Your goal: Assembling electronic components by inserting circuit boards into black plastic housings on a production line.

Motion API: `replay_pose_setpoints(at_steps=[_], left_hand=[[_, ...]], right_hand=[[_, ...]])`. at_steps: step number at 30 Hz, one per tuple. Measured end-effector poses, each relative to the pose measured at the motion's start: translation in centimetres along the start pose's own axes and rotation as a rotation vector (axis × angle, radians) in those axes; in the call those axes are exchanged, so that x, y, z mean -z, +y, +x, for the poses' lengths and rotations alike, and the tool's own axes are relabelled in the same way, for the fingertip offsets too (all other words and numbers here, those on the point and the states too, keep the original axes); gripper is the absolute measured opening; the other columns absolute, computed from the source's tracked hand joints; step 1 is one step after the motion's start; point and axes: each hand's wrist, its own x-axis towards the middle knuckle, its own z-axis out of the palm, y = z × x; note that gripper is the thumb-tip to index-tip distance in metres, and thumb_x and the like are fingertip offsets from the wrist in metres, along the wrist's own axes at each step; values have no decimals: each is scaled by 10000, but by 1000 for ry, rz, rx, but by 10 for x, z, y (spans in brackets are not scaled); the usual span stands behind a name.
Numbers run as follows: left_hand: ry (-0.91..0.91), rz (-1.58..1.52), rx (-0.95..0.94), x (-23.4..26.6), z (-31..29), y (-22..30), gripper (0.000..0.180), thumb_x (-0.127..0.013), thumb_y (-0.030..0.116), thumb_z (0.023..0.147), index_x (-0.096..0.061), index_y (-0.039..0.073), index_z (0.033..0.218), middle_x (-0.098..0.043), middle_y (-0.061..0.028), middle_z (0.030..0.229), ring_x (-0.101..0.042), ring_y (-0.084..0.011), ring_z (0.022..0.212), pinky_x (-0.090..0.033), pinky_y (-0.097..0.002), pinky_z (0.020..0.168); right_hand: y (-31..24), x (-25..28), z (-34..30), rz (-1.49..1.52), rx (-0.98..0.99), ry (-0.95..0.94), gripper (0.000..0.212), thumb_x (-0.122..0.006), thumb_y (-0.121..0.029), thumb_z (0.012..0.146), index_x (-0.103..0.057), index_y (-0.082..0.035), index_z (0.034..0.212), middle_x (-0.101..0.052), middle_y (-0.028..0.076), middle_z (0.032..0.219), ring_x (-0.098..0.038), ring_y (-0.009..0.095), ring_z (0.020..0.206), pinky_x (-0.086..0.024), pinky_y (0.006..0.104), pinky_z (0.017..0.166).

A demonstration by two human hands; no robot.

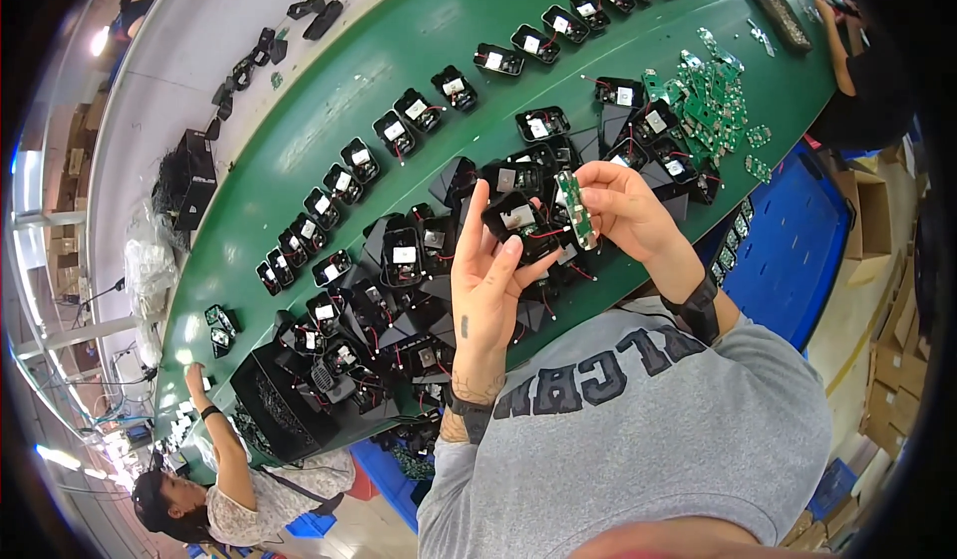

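Note:
My left hand (488, 280) is closed round a small black plastic housing (515, 216) with a white label inside, its open side turned up. A short red wire hangs at the housing's right edge. Between the thumb and fingers of my right hand (623, 205) is a green circuit board (575, 210), held upright just right of the housing. Whether the wire joins the board I cannot tell. Below and around both hands lies a heap of similar black housings (403, 256) with red wires.
Similar housings (454, 89) form a long curved row on the green table (329, 91). Loose green circuit boards (713, 101) are piled to the right. A black bin (274, 400) stands at left, a blue tray (788, 250) at right. Co-workers (239, 499) sit at both ends.

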Motion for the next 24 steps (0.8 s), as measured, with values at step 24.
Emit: replay_pose_setpoints(at_steps=[24], left_hand=[[2,-4,55,-3,-2,-10,625,-466,-14,946,-208,114,1501,-469,-123,1323,-559,-253,1164,-552,-423,913]], right_hand=[[5,5,-6,-72,-27,4,203,-627,-112,895,-579,-20,1069,-661,34,894,-640,82,707,-538,223,611]])
